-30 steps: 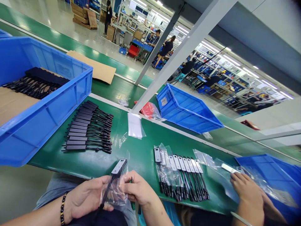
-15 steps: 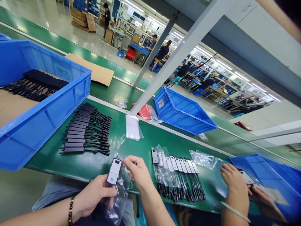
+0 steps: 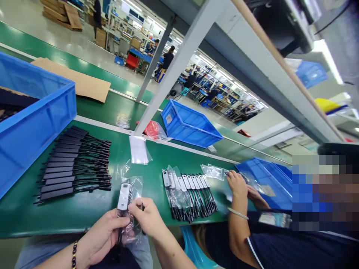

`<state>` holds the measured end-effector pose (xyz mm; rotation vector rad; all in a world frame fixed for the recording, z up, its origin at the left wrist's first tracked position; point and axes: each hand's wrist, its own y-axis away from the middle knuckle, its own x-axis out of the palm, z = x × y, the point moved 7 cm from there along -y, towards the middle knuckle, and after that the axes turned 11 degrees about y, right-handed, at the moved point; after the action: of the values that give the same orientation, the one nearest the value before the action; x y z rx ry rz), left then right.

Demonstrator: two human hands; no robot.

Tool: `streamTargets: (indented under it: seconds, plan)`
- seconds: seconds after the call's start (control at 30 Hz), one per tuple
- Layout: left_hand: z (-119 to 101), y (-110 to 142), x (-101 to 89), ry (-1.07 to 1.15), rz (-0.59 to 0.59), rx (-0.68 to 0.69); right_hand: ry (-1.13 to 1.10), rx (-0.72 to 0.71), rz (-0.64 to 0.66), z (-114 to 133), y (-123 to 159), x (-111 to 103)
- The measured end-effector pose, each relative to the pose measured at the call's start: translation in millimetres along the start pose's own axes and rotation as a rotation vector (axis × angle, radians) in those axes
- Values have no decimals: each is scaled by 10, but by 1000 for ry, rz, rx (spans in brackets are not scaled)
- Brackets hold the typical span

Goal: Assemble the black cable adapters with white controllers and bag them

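Note:
My left hand (image 3: pixel 108 231) is closed around the lower end of a small white-faced electronic module (image 3: pixel 123 196) with a dark window and black leads. A clear plastic bag (image 3: pixel 137 186) lies behind and beside the module, and I cannot tell whether the module is inside it. The fingers of my right hand (image 3: pixel 148 216) pinch the bag close to the module's lower right side. Something small and black shows at those fingers, too small to name. On the left lie black cable units (image 3: pixel 60 168) in a stacked row. Similar white-faced modules (image 3: pixel 193 182) lie to the right, some bagged.
A large blue crate (image 3: pixel 36 123) stands at left and another blue crate (image 3: pixel 193 127) behind the metal post (image 3: pixel 179 63). White sheets (image 3: pixel 138 150) lie by the post. At right, a co-worker's hands (image 3: pixel 238 186) work beside more blue crates (image 3: pixel 260 175).
The view has swung right, so the table's things sit further left and more of the co-worker shows. Both my hands keep hold; more of the bag now stands up behind the module.

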<state>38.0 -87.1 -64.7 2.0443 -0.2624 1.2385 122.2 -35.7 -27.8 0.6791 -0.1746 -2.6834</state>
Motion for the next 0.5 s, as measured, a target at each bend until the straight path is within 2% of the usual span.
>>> streamTargets:
  seconds: [0.13,0.3,0.4,0.5]
  plan:
    - [26,-1,46,-164,67,-66,291,29,-95,-56,-59,-578]
    - [-58,154,13,-413,85,-75,1008,270,-172,-379,-296,-1309]
    - [-205,272,-128,-649,52,37,1169,355,-221,-485,-368,-1516]
    - [-513,474,-449,-874,-139,263,1273,393,-239,-538,-368,-1575]
